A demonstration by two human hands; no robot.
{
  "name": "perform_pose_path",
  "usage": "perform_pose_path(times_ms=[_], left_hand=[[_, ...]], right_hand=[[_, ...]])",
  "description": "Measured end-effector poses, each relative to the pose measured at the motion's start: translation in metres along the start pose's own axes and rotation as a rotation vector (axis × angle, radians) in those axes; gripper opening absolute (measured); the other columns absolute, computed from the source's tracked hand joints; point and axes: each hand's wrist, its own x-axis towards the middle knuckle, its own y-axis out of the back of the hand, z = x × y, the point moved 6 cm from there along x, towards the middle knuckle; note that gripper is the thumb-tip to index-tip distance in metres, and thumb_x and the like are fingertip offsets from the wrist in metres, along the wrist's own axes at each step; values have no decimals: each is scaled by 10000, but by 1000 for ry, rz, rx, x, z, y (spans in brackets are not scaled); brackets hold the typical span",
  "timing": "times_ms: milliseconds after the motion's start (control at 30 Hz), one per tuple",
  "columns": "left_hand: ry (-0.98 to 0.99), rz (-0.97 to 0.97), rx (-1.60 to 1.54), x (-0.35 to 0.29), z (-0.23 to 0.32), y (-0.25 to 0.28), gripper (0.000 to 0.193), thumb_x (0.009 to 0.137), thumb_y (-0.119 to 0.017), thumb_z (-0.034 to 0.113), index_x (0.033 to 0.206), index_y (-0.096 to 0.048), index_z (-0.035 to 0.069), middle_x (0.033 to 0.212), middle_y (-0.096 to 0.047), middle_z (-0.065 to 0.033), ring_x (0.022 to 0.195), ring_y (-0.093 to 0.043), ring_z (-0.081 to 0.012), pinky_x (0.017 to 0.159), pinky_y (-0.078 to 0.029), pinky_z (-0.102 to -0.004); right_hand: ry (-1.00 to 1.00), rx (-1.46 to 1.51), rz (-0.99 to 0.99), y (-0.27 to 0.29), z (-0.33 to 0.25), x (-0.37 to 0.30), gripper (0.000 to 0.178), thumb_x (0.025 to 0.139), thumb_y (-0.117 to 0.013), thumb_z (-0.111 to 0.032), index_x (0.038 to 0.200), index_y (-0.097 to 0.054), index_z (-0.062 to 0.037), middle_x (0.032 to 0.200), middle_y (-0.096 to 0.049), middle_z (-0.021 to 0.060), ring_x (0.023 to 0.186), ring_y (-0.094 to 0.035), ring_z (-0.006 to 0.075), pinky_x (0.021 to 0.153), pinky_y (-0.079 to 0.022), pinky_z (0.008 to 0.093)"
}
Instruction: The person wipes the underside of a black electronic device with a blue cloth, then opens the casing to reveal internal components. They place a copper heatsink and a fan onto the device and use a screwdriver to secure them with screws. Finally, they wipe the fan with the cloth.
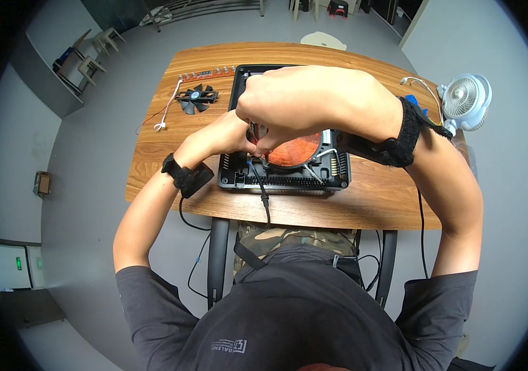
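An opened black cooker housing (288, 179) lies on the wooden table (363, 204), with a round copper-coloured coil (295, 151) inside it. My right hand (288, 102) hangs fisted over the coil, fingers curled around something I cannot make out. My left hand (230, 133) reaches in from the left and touches the housing's left inner part beside the coil; its fingers are hidden under my right hand. Both wrists wear black straps. A black cable (262, 191) leaves the housing's front edge.
A small black fan (196, 97) and an orange circuit board (205, 75) with a white wire lie at the table's back left. A white desk fan (466, 97) stands at the right edge. Chairs and a shelf stand further back on the grey floor.
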Motion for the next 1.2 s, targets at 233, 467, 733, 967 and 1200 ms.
perform_pose_path(times_ms=[233,467,733,967,1200], left_hand=[[79,-46,-19,-6,12,6,530,700,-915,195,1147,-685,25,1095,-737,-152,1064,-693,-305,918,-549,-407],[22,-33,-42,-7,17,8,501,710,-909,215,1116,-692,19,1084,-738,-153,1049,-697,-306,898,-553,-413],[-177,65,13,0,-3,-2,467,697,-905,178,1080,-689,22,1075,-727,-187,1036,-690,-347,876,-554,-425],[-257,103,24,13,-2,-4,532,637,-947,184,1061,-683,4,1084,-714,-193,1076,-667,-384,930,-542,-441],[-46,-117,-50,6,-12,-11,472,682,-924,161,1080,-721,12,1075,-747,-170,1052,-703,-303,916,-560,-394]], right_hand=[[24,15,28,-1,-2,1,309,844,-770,-253,799,-714,48,719,-685,205,669,-658,355,653,-544,431],[38,-33,43,-7,0,1,310,843,-757,-244,778,-703,54,715,-686,203,672,-664,355,661,-552,427],[-120,0,-33,0,-2,-4,353,892,-731,-302,866,-721,50,780,-708,210,731,-698,363,682,-564,430],[-185,-31,32,3,5,-21,389,883,-724,-335,957,-735,47,859,-736,208,835,-732,354,760,-593,444],[-56,-7,36,20,-15,-27,384,915,-676,-337,1059,-684,19,898,-733,209,875,-718,364,767,-577,465]])
